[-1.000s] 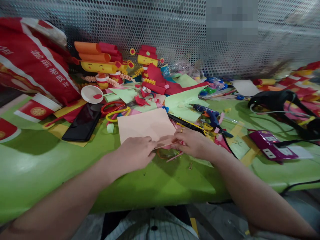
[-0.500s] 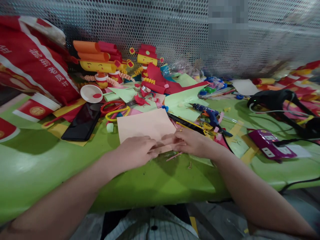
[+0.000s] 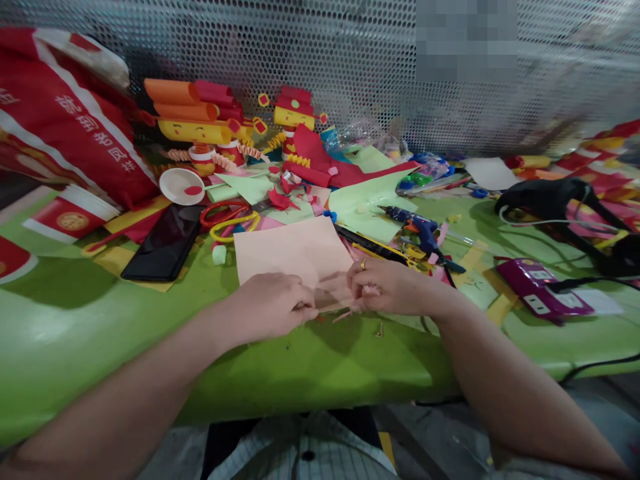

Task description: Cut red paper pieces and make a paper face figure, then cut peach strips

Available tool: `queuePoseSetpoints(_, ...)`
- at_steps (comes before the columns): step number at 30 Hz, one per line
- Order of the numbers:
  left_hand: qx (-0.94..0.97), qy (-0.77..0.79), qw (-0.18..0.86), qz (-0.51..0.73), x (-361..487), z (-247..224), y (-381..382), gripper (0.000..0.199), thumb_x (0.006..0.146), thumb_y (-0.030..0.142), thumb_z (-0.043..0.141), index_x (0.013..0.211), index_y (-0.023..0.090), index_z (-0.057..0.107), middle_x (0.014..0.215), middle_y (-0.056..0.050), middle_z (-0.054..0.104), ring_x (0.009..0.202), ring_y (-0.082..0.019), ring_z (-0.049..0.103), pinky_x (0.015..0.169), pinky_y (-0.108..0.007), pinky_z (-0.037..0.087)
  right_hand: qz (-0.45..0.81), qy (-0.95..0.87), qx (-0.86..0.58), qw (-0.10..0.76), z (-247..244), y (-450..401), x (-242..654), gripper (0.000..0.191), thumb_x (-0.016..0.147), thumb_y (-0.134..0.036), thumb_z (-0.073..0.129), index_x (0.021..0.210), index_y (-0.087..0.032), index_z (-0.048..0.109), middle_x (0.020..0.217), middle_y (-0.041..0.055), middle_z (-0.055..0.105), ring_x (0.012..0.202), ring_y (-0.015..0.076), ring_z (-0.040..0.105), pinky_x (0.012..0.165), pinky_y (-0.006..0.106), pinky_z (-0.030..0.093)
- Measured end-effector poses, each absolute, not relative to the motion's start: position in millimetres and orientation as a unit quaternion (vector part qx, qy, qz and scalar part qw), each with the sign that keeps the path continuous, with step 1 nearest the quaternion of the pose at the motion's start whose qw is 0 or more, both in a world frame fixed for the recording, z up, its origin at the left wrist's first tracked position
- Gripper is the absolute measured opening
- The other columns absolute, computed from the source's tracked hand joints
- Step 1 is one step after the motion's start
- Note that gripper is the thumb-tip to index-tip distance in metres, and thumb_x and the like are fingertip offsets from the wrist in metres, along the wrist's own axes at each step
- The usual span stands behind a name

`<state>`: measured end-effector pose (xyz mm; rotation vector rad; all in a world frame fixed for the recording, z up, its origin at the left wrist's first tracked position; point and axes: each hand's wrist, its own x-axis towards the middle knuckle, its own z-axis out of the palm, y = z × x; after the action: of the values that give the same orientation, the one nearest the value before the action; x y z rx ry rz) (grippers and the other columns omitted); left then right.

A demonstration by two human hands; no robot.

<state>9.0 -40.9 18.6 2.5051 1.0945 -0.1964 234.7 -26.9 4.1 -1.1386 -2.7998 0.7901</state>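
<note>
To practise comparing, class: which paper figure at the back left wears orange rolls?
The leftmost figure, nearest the red bag; the figure behind it and the right-hand one wear red.

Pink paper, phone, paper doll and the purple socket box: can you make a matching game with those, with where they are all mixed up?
1. Pink paper
2. Black phone
3. Red-hatted doll
4. Purple socket box

A. Near the metal mesh
B. Plugged with a black cable
C. Touched by the left hand and right hand
D. Partly on yellow paper

Right pairs: 1-C, 2-D, 3-A, 4-B
</note>
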Motion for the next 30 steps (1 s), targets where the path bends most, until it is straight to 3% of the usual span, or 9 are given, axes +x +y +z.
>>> queuePoseSetpoints(7,0.883,0.384,0.258,-0.079,7.7,18.6,-38.8,0.019,0.079,0.028,0.055,0.089,0.026,0.070,0.090,0.001,0.070,0.079,-0.016,0.061,0.062,-0.024,0.037,0.257,-0.889,-0.379,-0.017,6.9,-27.1,233.3,0.014,0.077,-0.028,0.063,0.081,-0.016,0.061,0.086,0.0053,0.062,0.079,0.0177,0.055,0.067,0.028,0.037)
queuePoseSetpoints(19,0.884,0.395,0.229,-0.100,10.9,23.9,-40.6,0.012,0.072,0.032,0.062,0.074,0.021,0.060,0.074,0.002,0.063,0.067,-0.015,0.056,0.053,-0.024,0.030,0.247,-0.883,-0.396,-0.048,8.2,-29.3,229.4,0.011,0.072,-0.026,0.065,0.072,-0.016,0.059,0.078,0.0047,0.062,0.074,0.0176,0.053,0.065,0.028,0.035)
queuePoseSetpoints(23,0.884,0.399,0.224,-0.093,10.5,24.0,-42.3,0.007,0.073,0.027,0.058,0.075,0.021,0.060,0.077,0.001,0.064,0.068,-0.016,0.057,0.054,-0.025,0.032,0.257,-0.869,-0.420,-0.037,10.6,-30.5,228.6,0.013,0.070,-0.024,0.066,0.079,-0.017,0.059,0.082,0.0047,0.063,0.075,0.0177,0.054,0.063,0.027,0.036)
queuePoseSetpoints(27,0.880,0.410,0.224,-0.080,9.1,21.3,-41.9,0.016,0.078,0.026,0.050,0.079,0.021,0.064,0.080,-0.001,0.067,0.071,-0.016,0.059,0.058,-0.025,0.036,0.250,-0.865,-0.435,-0.006,9.5,-30.4,231.4,0.022,0.070,-0.026,0.066,0.088,-0.016,0.058,0.086,0.0061,0.062,0.077,0.0182,0.055,0.064,0.027,0.039)
queuePoseSetpoints(30,0.887,0.404,0.213,-0.071,8.1,18.7,-40.2,0.024,0.082,0.025,0.044,0.080,0.020,0.067,0.082,-0.003,0.068,0.074,-0.016,0.060,0.064,-0.026,0.038,0.248,-0.880,-0.405,0.014,7.9,-29.7,232.9,0.008,0.076,-0.021,0.058,0.083,-0.017,0.059,0.084,0.0057,0.062,0.077,0.0170,0.055,0.065,0.027,0.039)
